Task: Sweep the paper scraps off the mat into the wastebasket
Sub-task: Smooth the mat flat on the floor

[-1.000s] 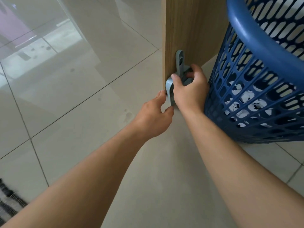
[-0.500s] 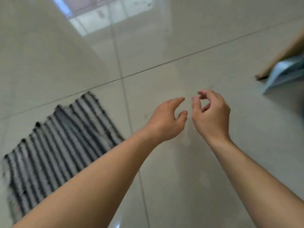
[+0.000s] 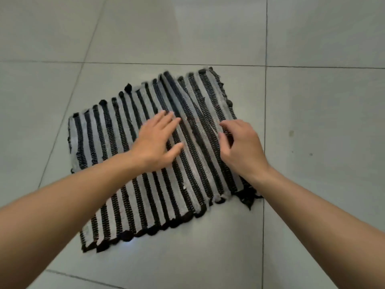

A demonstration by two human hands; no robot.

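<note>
A black and grey striped woven mat (image 3: 108,132) lies flat on the tiled floor, turned at an angle. My left hand (image 3: 156,142) rests palm down on the middle of the mat, fingers spread and straight. My right hand (image 3: 241,147) hovers over the mat's right part with its fingers curled and a little apart, holding nothing. I see no paper scraps on the mat, apart from one tiny white speck (image 3: 184,187) near the front. The wastebasket is out of view.
Pale grey floor tiles (image 3: 323,122) with thin dark joints surround the mat on every side. The mat's frayed black fringe (image 3: 248,200) sticks out at its near right corner. Nothing else stands on the floor in view.
My view swung from the blue wastebasket and the grey dustpan by the wooden panel over to the mat. My right hand let go of the dustpan, and both hands came down over the mat.
</note>
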